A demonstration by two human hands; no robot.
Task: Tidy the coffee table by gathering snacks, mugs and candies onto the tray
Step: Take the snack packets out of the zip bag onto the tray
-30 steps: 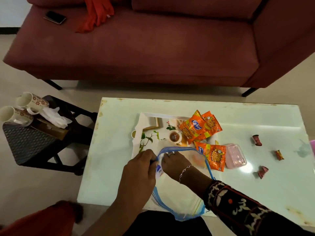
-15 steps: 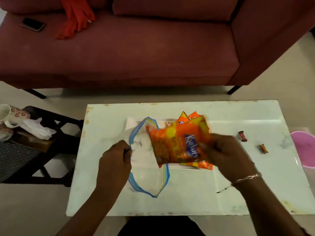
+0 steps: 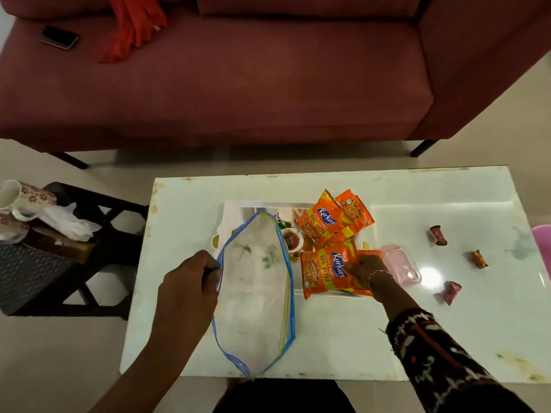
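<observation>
My left hand (image 3: 187, 287) pinches the rim of a clear zip bag (image 3: 256, 293) with a blue seal, held open above the white tray (image 3: 235, 216). My right hand (image 3: 368, 274) grips an orange snack packet (image 3: 323, 271) at the tray's right side. Two more orange packets (image 3: 334, 223) lie at the tray's far right corner. A small printed cup picture or dish (image 3: 293, 241) shows beside the bag. Three wrapped candies lie on the table to the right: one (image 3: 437, 234), another (image 3: 478, 259), a third (image 3: 450, 291).
A pink plastic box (image 3: 401, 265) sits just right of the tray. Two floral mugs (image 3: 21, 198) and a white tissue (image 3: 70, 222) rest on a dark side table at left. A maroon sofa (image 3: 238, 84) with a phone (image 3: 59, 37) stands behind. A pink bin (image 3: 543, 248) is at right.
My right hand has moved from the bag's mouth, lifted an orange packet, and now holds a packet low at the tray's right side. My left hand keeps hold of the bag.
</observation>
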